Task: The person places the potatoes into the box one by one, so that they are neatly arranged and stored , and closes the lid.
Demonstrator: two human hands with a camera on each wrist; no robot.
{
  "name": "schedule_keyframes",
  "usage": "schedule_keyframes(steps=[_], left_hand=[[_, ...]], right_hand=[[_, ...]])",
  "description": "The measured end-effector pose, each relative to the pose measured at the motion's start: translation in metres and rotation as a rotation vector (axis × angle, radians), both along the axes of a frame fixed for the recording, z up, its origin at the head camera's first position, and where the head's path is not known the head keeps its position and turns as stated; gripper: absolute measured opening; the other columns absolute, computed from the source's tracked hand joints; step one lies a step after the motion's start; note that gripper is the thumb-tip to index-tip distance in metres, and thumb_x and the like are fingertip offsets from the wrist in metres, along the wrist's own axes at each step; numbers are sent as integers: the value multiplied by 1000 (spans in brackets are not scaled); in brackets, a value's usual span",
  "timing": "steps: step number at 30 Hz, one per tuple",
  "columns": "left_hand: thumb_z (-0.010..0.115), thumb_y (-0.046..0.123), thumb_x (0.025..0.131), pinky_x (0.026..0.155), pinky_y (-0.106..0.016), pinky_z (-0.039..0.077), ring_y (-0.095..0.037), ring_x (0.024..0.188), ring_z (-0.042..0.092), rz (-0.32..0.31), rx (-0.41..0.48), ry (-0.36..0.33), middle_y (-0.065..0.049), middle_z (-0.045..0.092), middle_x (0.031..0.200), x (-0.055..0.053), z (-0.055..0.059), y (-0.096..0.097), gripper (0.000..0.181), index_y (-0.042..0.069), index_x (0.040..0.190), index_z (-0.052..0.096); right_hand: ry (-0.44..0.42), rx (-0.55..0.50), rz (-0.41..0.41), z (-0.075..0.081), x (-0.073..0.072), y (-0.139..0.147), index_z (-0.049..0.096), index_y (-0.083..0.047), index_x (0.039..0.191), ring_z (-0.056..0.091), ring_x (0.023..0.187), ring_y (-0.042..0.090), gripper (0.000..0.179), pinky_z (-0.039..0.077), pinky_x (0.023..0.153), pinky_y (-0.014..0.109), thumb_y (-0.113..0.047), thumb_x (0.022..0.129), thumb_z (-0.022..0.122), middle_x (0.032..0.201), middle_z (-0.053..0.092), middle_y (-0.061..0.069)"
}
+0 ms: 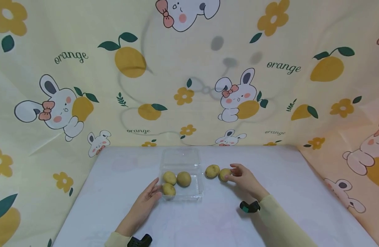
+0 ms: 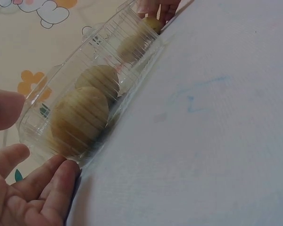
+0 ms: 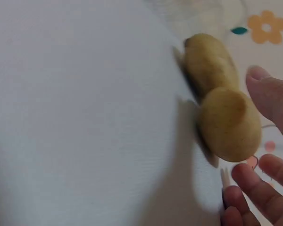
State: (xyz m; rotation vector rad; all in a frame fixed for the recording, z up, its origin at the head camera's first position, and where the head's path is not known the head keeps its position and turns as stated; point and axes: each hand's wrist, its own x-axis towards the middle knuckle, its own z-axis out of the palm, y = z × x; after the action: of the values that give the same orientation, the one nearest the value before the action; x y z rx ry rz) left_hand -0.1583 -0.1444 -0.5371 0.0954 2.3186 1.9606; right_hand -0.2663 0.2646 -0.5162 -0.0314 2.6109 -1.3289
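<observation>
A clear plastic clamshell box (image 1: 196,187) stands on the table with its lid (image 1: 181,157) folded back. Inside lie a larger potato (image 1: 184,179) and two smaller ones, a rear potato (image 1: 169,177) and a front potato (image 1: 169,189). My left hand (image 1: 145,200) is at the box's left side, its fingertips (image 2: 68,167) close against the wall; whether they touch cannot be told. To the right of the box, two potatoes lie side by side. My right hand (image 1: 244,179) spreads thumb and fingers around the nearer potato (image 3: 230,125), with gaps visible. Beyond it sits the other potato (image 1: 212,171).
The white tabletop (image 1: 214,223) runs back to a printed cloth (image 1: 183,68) with rabbits and oranges, which also hangs along both sides. A black wrist device (image 1: 250,207) sits at the right cuff, another device (image 1: 140,240) at the left.
</observation>
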Motion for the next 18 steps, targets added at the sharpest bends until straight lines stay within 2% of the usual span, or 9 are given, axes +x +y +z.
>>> schedule_keyframes(steps=[5, 10, 18], left_hand=[[57, 27, 99, 108, -50, 34, -32, 130, 44, 0, -1, -3, -18, 48, 141, -1, 1, 1, 63, 15, 153, 28], [57, 27, 99, 108, -49, 35, -31, 129, 45, 0, 8, -11, -16, 48, 141, 0, 1, 2, 62, 17, 153, 28], [57, 29, 98, 108, -49, 35, -30, 129, 46, 2, -3, -19, -14, 49, 141, -1, -2, 1, 63, 18, 153, 29]], right_hand=[[-38, -73, -1, -5, -2, 5, 45, -12, 141, 51, 116, 26, 84, 45, 96, 41, -52, 75, 79, 130, 55, 10], [-74, -102, -20, -5, 1, 3, 44, -11, 140, 46, 118, 26, 84, 43, 97, 41, -51, 75, 79, 132, 52, 10], [-54, -43, -38, -3, 5, -10, 43, -9, 138, 43, 117, 28, 83, 40, 98, 44, -51, 76, 79, 129, 49, 12]])
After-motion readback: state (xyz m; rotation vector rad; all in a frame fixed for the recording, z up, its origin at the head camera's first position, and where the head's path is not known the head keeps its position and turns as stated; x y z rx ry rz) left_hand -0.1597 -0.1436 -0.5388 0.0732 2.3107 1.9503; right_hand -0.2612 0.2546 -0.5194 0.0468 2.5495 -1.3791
